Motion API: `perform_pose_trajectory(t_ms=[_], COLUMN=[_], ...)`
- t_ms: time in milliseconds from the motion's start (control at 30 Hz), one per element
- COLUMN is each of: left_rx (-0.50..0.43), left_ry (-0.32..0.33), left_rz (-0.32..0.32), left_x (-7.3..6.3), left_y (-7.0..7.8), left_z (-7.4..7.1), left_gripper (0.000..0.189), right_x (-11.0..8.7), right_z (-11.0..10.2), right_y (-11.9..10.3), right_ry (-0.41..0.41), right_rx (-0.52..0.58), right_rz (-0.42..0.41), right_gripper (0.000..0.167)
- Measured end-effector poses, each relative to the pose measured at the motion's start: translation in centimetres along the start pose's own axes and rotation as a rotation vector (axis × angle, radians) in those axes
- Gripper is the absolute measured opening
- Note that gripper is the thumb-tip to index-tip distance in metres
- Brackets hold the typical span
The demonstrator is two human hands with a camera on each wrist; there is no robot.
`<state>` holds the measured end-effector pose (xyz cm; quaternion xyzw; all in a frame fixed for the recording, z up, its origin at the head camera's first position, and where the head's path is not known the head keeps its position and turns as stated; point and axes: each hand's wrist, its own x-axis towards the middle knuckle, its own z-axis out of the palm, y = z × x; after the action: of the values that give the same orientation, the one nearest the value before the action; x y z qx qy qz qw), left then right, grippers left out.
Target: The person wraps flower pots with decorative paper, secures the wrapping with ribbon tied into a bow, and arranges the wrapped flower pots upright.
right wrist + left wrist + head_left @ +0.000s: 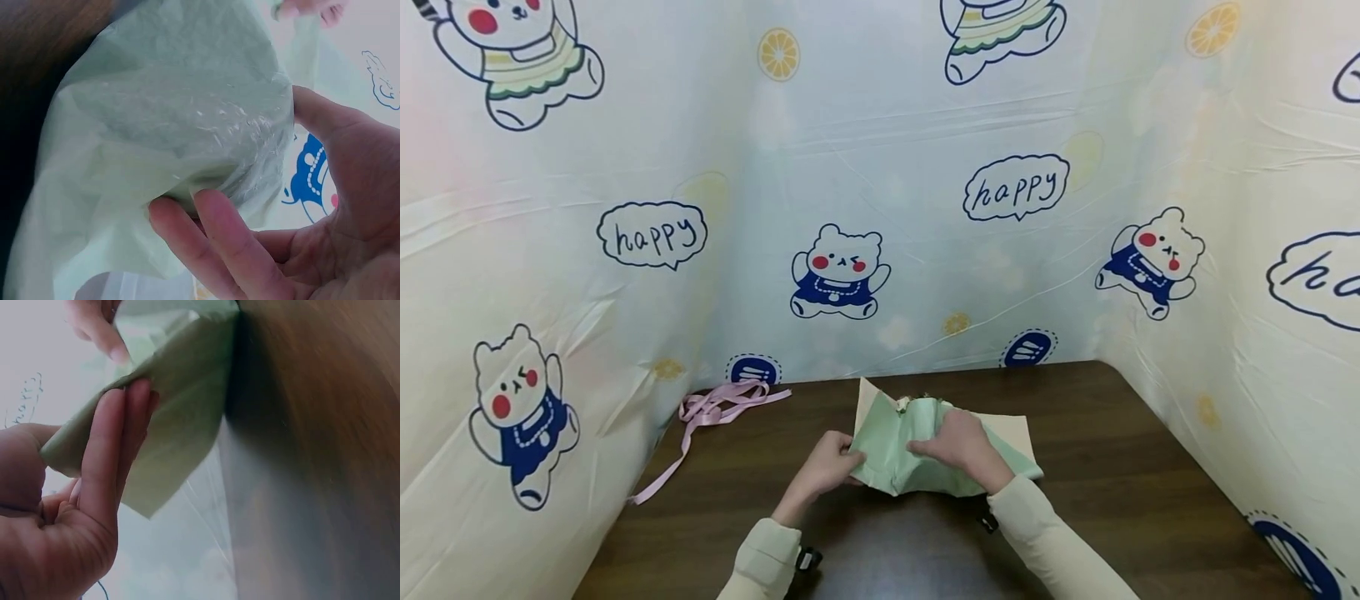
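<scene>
A sheet of wrapping paper [891,454], pale green outside and cream on its other face, stands folded around a bundle at the middle of the table. Small dried-looking tips [902,403] poke out at its top; the rest of the contents is hidden. My left hand [829,461] pinches the paper's left edge between thumb and fingers, as the left wrist view shows with the green paper [181,406]. From the right, my right hand [964,444] grips the wrapped part, its thumb and fingers curled round the crinkled paper [169,112].
A loose pink ribbon [722,406] lies in a tangle at the table's back left, one end trailing forward. The dark wooden table [1120,500] is enclosed at the back and sides by a printed cloth [917,275].
</scene>
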<state>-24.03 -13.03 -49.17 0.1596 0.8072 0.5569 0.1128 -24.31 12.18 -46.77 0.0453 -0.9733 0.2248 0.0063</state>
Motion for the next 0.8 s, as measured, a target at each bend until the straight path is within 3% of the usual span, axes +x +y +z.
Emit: perform_pose_trajectory(t_ms=[167,333,533,633,800], left_rx=[-0.034,-0.066,0.014,0.064,0.067], left_ry=[0.037,0.041,-0.043,-0.038,-0.035], left_rz=[0.025,0.038,0.07,0.073,0.038], left_x=[0.2,0.3,-0.3,-0.6,-1.2], left_y=[0.7,0.2,-0.8,-1.1,-1.2], left_z=[1.0,1.5,2.3,3.1,4.2], left_gripper=[0.021,0.033,0.039,0.047,0.051], right_x=[0.0,-0.1,-0.2,-0.2,-0.1], right_z=[0.0,-0.1,-0.2,-0.2,-0.1], right_y=[-0.2,-0.1,-0.1,-0.1,-0.2], right_ry=[0.001,0.006,-0.006,-0.01,-0.01], right_rx=[-0.003,-0.007,0.015,0.026,0.028], right_rz=[0.014,0.027,0.039,0.041,0.04], right_gripper=[0.062,0.067,0.059,0.056,0.058])
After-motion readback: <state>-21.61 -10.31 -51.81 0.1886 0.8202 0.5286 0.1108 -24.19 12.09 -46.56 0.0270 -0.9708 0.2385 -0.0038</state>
